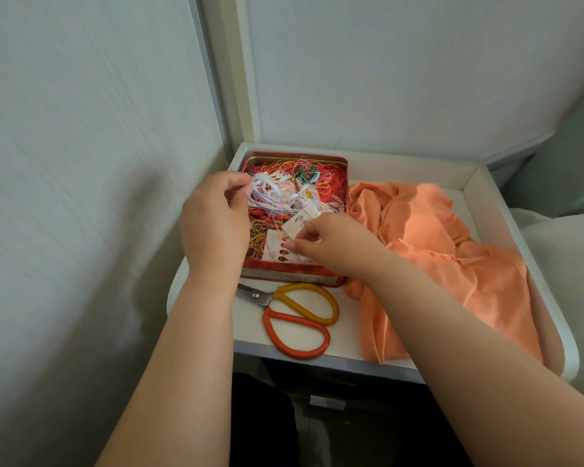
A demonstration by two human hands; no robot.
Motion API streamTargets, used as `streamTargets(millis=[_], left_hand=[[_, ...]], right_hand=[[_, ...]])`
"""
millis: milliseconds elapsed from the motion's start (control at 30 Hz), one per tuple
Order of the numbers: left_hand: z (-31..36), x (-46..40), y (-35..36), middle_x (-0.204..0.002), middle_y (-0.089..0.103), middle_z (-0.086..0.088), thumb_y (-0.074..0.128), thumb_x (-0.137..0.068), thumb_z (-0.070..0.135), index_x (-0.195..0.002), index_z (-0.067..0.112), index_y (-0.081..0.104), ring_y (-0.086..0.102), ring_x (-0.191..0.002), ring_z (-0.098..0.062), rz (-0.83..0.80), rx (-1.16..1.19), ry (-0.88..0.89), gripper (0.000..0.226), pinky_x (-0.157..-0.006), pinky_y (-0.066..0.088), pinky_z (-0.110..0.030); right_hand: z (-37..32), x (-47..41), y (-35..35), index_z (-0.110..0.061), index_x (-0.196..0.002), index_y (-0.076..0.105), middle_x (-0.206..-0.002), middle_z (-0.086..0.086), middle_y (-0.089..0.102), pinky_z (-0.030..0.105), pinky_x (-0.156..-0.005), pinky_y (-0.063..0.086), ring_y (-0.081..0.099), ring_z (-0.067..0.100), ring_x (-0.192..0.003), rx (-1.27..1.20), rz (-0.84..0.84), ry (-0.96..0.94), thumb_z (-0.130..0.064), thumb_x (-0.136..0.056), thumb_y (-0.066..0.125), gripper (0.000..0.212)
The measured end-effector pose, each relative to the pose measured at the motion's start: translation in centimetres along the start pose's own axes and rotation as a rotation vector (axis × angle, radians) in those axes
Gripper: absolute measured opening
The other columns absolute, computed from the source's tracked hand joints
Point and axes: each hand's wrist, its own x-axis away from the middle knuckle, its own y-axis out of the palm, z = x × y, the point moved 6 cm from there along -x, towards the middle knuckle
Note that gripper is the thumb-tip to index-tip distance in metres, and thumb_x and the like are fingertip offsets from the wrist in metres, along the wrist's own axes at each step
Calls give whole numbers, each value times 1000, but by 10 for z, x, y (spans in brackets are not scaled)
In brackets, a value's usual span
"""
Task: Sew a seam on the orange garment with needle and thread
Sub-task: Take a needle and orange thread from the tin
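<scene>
The orange garment [452,257] lies crumpled on the right side of the white counter [466,178], touching the red tin [294,278] to its left. The tin is full of tangled coloured thread [284,197]. The left hand [213,217] pinches white thread strands at the tin's left edge. The right hand [331,244], apart from the left, pinches a small paper card [297,227] over the tin. Scissors [297,315] with yellow and orange handles lie in front of the tin.
</scene>
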Motion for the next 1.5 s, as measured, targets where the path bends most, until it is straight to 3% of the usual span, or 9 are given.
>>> streamTargets(millis=[133, 300, 400, 633, 767, 867, 1033, 1167, 1500], left_hand=[[-1, 0, 5, -90, 66, 15, 64, -92, 18, -96, 25, 64, 59, -83, -2, -18, 27, -6, 8, -68, 38, -5], [-4, 0, 8, -83, 60, 18, 68, -90, 20, -104, 21, 43, 58, -84, -2, -7, 54, -49, 28, -66, 38, -11], [-8, -2, 9, -84, 59, 20, 66, -91, 21, -105, 18, 52, 60, -86, -3, -27, 50, -66, 21, -69, 41, -16], [-12, -4, 14, -91, 64, 13, 61, -94, 22, -102, 18, 64, 61, -86, -5, -71, 71, -70, 10, -69, 40, -9], [-16, -4, 20, -94, 60, 17, 52, -99, 25, -103, 19, 64, 55, -88, -4, -109, 21, -90, 14, -63, 32, -7], [-17, -3, 29, -96, 58, 14, 51, -100, 24, -98, 21, 64, 52, -90, -8, -165, -43, -67, 13, -63, 34, -15], [-26, -4, 47, -91, 66, 8, 54, -98, 26, -95, 21, 69, 60, -84, -14, -262, -77, -91, 16, -69, 45, -27], [-27, -3, 57, -91, 68, 8, 55, -97, 24, -94, 21, 70, 60, -83, -11, -312, -65, -82, 15, -62, 39, -19], [-32, -3, 65, -96, 67, 9, 52, -98, 27, -96, 20, 66, 60, -90, -12, -348, -63, -127, 16, -62, 36, -18]], right_hand=[[0, -8, -11, -25, -101, 70, -100, -2, 62, 37, -88, 45, 52, 20, -102, 94, 215, -13, -40, -91, 62, 20], [0, -13, -1, -30, -114, 62, -117, -2, 51, 35, -96, 35, 43, 20, -115, 220, 186, -12, -46, -87, 64, 32], [-1, -13, 3, -32, -115, 60, -117, -3, 48, 34, -97, 33, 42, 19, -115, 245, 153, -27, -50, -84, 65, 35], [3, -13, 2, -31, -115, 58, -119, -2, 48, 36, -100, 32, 41, 20, -119, 271, 117, -13, -49, -84, 66, 36], [14, -14, -17, -22, -103, 67, -108, 1, 57, 37, -94, 35, 51, 22, -106, 136, 299, 49, -35, -95, 55, 20], [32, -14, -32, -15, -93, 67, -99, 6, 60, 39, -86, 42, 54, 27, -99, 42, 414, 125, -21, -95, 53, 16], [31, -14, -24, -27, -104, 68, -101, -3, 53, 40, -99, 35, 47, 21, -107, 75, 279, 76, -24, -90, 62, 15], [29, -15, -16, -36, -114, 61, -116, -4, 51, 38, -101, 31, 41, 18, -114, 177, 168, 72, -28, -91, 61, 24], [22, -16, -3, -30, -113, 60, -119, -1, 51, 36, -97, 31, 44, 21, -113, 346, 233, -4, -34, -94, 56, 20]])
